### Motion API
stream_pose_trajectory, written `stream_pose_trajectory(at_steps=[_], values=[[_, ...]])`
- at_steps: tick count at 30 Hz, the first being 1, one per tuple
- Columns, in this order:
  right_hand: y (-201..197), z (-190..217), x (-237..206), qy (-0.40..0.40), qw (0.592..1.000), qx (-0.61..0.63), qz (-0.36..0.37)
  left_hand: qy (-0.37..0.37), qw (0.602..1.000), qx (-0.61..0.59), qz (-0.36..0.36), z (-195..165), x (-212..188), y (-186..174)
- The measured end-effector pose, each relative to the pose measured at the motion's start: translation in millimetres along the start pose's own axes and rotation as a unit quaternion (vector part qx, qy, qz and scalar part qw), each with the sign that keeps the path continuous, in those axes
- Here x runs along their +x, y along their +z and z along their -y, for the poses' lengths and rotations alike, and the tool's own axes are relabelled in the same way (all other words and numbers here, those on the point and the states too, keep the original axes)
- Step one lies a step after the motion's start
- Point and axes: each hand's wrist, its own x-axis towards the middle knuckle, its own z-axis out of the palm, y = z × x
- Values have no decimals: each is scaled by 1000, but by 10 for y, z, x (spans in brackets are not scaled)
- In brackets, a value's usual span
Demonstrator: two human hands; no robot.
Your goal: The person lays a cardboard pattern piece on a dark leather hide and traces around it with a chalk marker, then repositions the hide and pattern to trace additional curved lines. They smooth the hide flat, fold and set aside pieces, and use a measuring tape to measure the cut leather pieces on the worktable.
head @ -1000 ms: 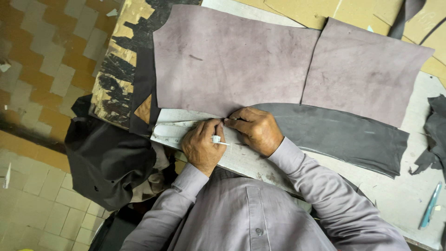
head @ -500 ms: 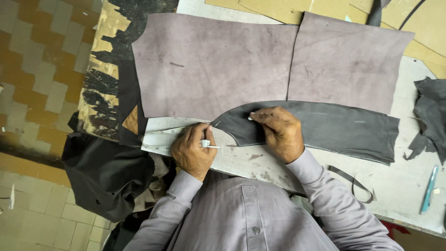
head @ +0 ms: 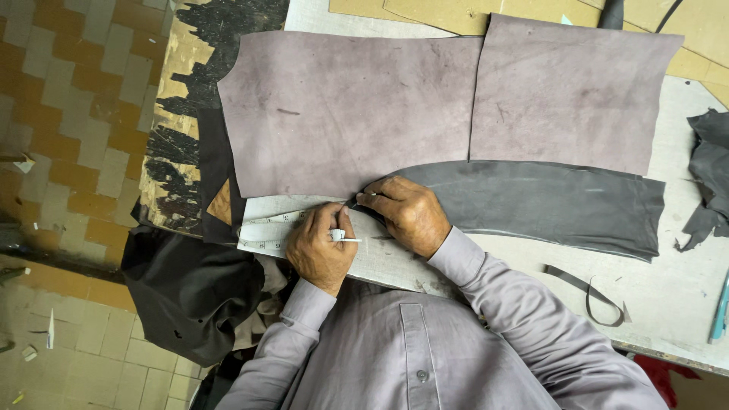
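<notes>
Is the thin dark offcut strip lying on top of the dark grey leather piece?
No: the thin curled dark offcut strip lies apart on the bare pale worktable, below the long dark grey leather piece.

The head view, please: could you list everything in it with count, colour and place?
leather panels: two, mauve, side by side on the far part of the table
dark leather: one, grey, long curved piece below the panels
ruler: one, pale, under the left hand
strip: one, dark offcut, table's right
scraps: dark, right edge
cardboard: tan, top
table: one, pale
black cloth: hanging off the table's left
left hand: holding a small white marker
right hand: pressing the dark leather
</notes>
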Motion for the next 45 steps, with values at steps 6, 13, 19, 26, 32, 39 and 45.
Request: stream_pose_trajectory(at_steps=[6, 13, 19, 26, 32, 39, 45], values=[[-162, -22, -57, 45, 999, -1, -27, 8, 1000, 11, -11, 16, -17, -9], [-614, -40, -620, 150, 981, -1, -121, 9, 999, 29, 23, 146, -153, 5], [-1026, -199, -1413, 306, 902, -99, -289, 19, 997, 57, 40, 306, -238, 77], [-1531, -452, -2367, 406, 786, -217, -413, -20, 990, 115, 82, 355, -278, 49], [-1927, -691, -2854, 492, 709, -232, -448, -14, 990, 112, 80, 315, -247, 25], [-1805, -801, -2519, 470, 744, -111, -462, -93, 990, -5, 106, 271, -164, -18], [-1650, -1120, -1996, 474, 759, -136, -426, 58, 986, 63, 144, 392, -175, -62]])
